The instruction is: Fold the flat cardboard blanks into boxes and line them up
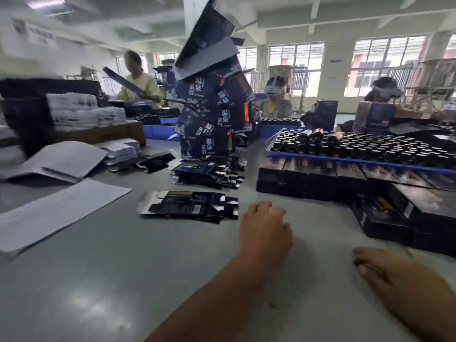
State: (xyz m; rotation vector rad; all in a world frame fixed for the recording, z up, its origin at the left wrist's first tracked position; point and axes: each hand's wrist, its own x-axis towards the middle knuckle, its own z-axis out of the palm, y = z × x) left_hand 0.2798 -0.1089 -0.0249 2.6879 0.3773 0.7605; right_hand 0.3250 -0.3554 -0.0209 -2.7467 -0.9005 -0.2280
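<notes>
Both hands are resting on the grey table, the left hand loosely curled and empty just beside the flat blanks, the right hand lying open, well apart from them.

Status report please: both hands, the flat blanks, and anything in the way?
Left hand empty, beside near stack of flat blanks. Right hand open, empty, over table. Nothing between left hand and stack.
</notes>
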